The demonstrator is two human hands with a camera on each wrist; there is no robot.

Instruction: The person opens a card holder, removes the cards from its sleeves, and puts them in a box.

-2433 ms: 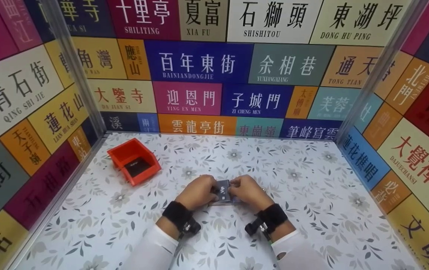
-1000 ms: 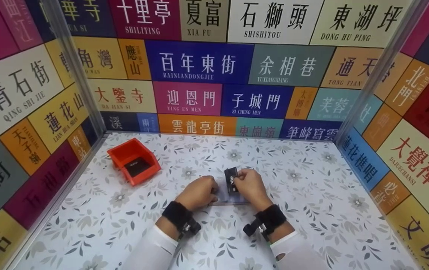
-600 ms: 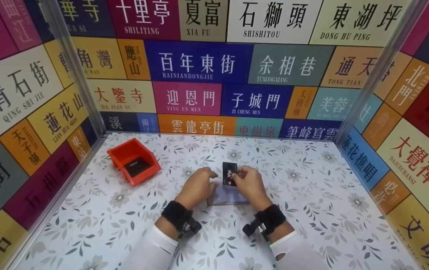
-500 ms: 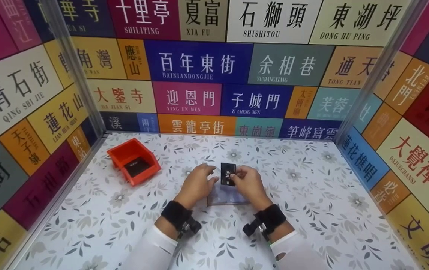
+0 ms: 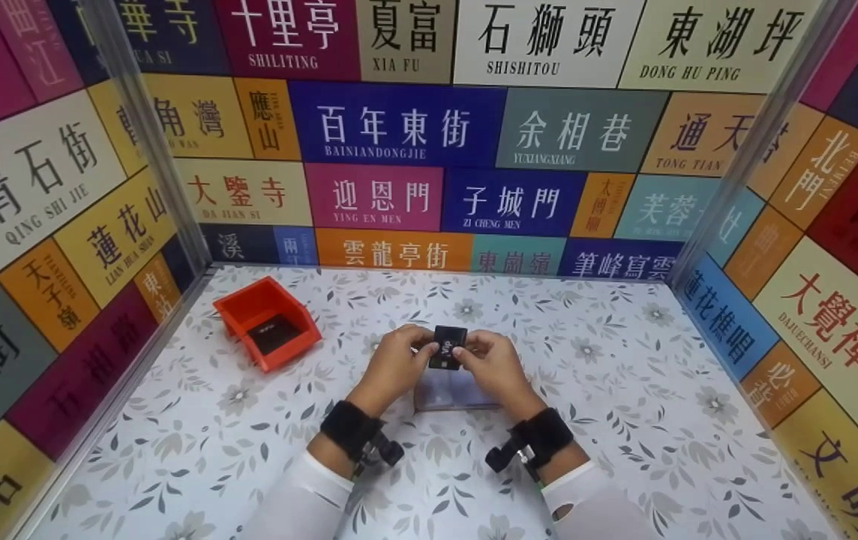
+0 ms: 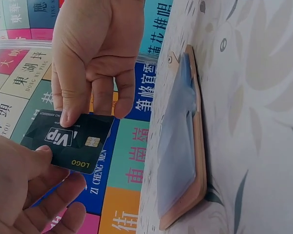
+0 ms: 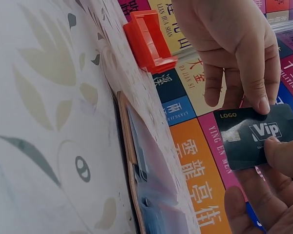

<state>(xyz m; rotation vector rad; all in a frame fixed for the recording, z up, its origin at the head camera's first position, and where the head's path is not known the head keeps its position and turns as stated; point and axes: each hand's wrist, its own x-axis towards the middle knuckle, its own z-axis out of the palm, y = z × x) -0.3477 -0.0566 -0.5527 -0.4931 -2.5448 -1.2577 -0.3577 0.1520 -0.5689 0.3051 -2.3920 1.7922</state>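
Note:
Both hands pinch one black VIP card [image 5: 449,341], held up above the table. Its face shows a gold chip and the word LOGO in the left wrist view. My left hand [image 5: 397,364] has its thumb on the card's left side, and my right hand [image 5: 495,365] grips the right side, thumb in front. In the right wrist view the left hand [image 7: 234,48] comes from above and the right hand [image 7: 278,190] from below. Under the card lies a card holder [image 6: 178,141] with clear plastic pockets and a tan cover; neither hand touches it.
An orange open-front bin [image 5: 268,322] stands at the back left, with a dark card [image 5: 273,333] inside. Sign-printed walls enclose the floral tabletop [image 5: 624,420] at the back and both sides.
The right hand lifted the card off the card holder and moved it up and slightly left. The left hand came off the card holder and now pinches the card too.

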